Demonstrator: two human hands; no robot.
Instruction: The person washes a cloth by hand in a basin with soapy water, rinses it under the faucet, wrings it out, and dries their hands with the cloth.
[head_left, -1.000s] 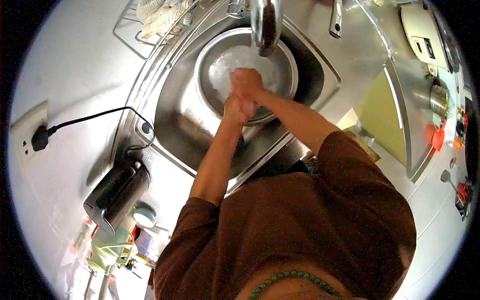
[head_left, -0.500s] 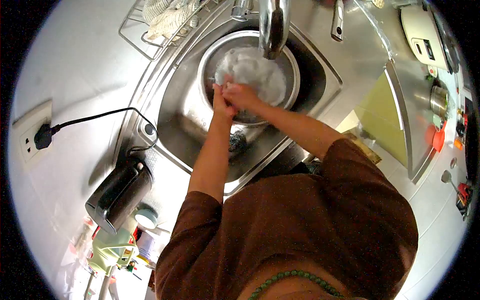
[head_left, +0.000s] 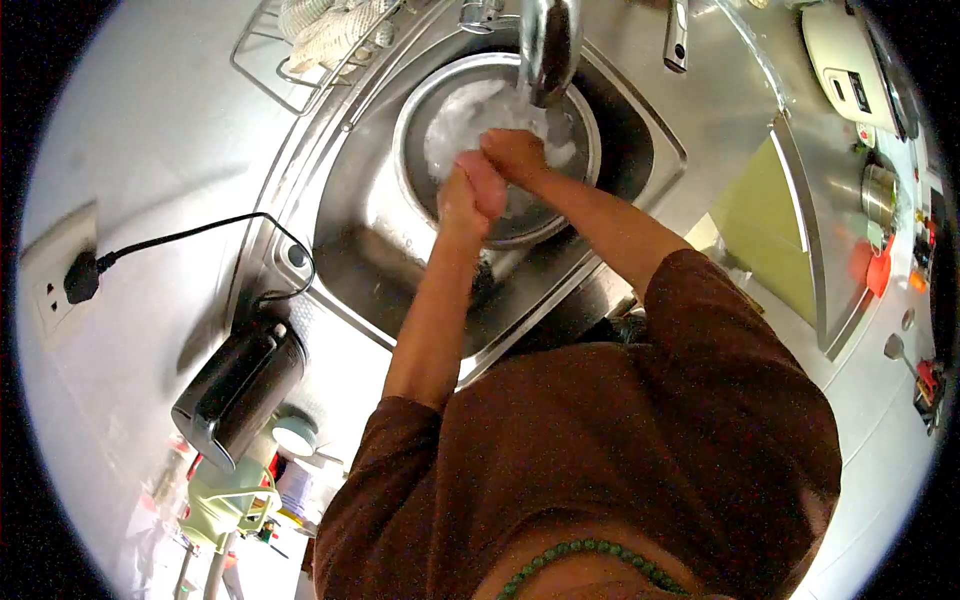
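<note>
My left hand [head_left: 462, 205] is closed over the near side of a round metal basin [head_left: 403, 170]. A pink shape shows at its fingers; whether this is my palm or something held, I cannot tell. Just to the right and above, my right hand [head_left: 515, 157] is curled into a fist, close against the left one. What its fingers hold, if anything, is hidden. Below both hands the basin contains cloudy, foamy water [head_left: 455, 120]. The basin sits in a steel sink [head_left: 355, 215] under a chrome faucet [head_left: 549, 55], whose spout is just beyond my right hand.
A dark scrubber [head_left: 483, 275] lies in the sink near my left wrist. A wire rack [head_left: 300, 75] with pale cloths stands at the upper left. A black kettle [head_left: 240, 390], its plugged-in cord [head_left: 190, 228] and a white rice cooker [head_left: 845, 70] stand around the sink.
Both hands have shifted a little to the right within the basin. My right hand has risen toward the faucet and turned into a clearer fist. The foam has spread differently.
</note>
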